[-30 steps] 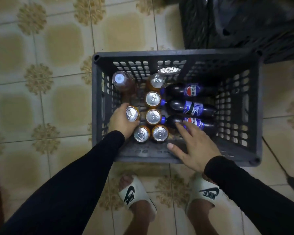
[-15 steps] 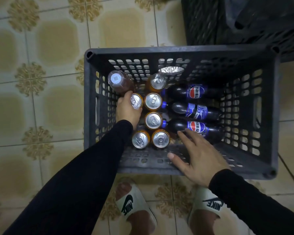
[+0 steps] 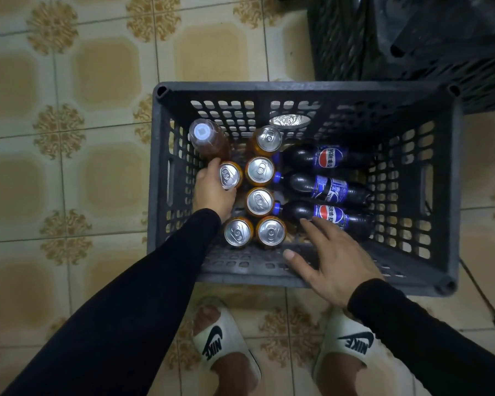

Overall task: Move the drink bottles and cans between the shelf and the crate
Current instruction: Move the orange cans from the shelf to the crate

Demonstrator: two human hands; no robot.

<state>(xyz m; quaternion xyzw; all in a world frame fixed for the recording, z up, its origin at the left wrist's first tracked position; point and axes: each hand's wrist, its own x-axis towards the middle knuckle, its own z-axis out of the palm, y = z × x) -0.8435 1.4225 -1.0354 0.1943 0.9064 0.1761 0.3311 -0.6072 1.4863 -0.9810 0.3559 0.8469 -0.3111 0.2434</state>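
On the tiled floor (image 3: pixel 103 90), we are bending over the crate (image 3: pixel 297 91); our left hand (image 3: pixel 212 192) is gripping an upright can (image 3: pixel 229 175), while our right hand (image 3: pixel 335 261), fingers spread, is hovering just beside the nearest lying cola bottle (image 3: pixel 326 214).

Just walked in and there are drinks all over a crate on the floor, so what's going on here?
A person stands over a grey crate on the tiled floor. Their left hand grips one upright can beside a tea bottle. Five more cans stand around it, and three cola bottles lie on their sides. The right hand is open, fingers reaching over the nearest cola bottle.
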